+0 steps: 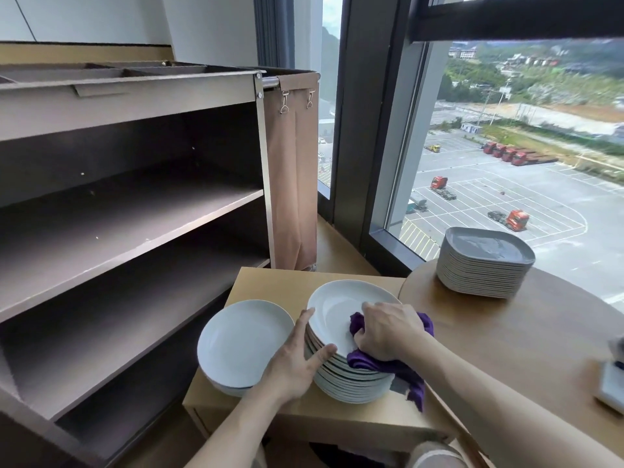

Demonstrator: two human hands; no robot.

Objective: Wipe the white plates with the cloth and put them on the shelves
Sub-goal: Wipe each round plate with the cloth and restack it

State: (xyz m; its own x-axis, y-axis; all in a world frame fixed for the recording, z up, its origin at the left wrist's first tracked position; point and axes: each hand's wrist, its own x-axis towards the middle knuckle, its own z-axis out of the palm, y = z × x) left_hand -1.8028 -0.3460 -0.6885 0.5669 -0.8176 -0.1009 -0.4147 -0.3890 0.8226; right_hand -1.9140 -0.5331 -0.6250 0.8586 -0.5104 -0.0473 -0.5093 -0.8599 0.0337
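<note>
Noted: right hand (391, 332) gripped the bunched purple cloth (388, 364) on the top white plate (337, 309) of the stack on the table (270, 282). The left hand (297, 363), fingers straight, braced the stack's rim at 9 o'clock, probably against sliding. The shelves (135, 211) stood at 10 o'clock.

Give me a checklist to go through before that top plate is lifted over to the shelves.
1. Cloth held: ok, the right hand grips the purple cloth on the top plate.
2. Stack steadied: ok, the left hand touches the edge of the tall stack.
3. Plate wiped clean: cannot tell.
4. Grip for lifting: not ok, the left hand's fingers lie straight, gripping nothing.
5. Shelves reachable: ok, open-fronted, just left of the plates.
</note>
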